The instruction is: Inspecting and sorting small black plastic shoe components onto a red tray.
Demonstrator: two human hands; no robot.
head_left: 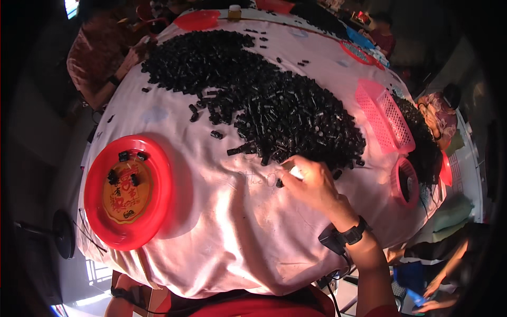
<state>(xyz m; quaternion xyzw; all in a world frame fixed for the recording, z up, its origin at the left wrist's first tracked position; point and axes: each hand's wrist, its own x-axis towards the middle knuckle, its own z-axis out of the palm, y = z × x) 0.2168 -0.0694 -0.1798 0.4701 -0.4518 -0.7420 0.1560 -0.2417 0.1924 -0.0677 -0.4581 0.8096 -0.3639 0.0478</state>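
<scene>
My right hand [311,182] reaches over the white cloth at the near edge of a big heap of small black cylindrical pieces [296,116]. Its thumb and index finger curl together in a pinch; what lies between the tips is too small to make out. One black piece [280,183] sits just below the thumb. Of my left hand [127,281], only a little shows beyond a dark wristband, under the cloth's near edge, with its fingers hidden. A red round plate [163,198] on the left holds several black pieces on its yellow printed centre.
A pink perforated basket [377,116] and a smaller pink container [396,182] stand to the right, beside another dark heap [417,132]. A person [97,58] works at the far left, others along the right and back. A small jar [234,11] stands at the far side.
</scene>
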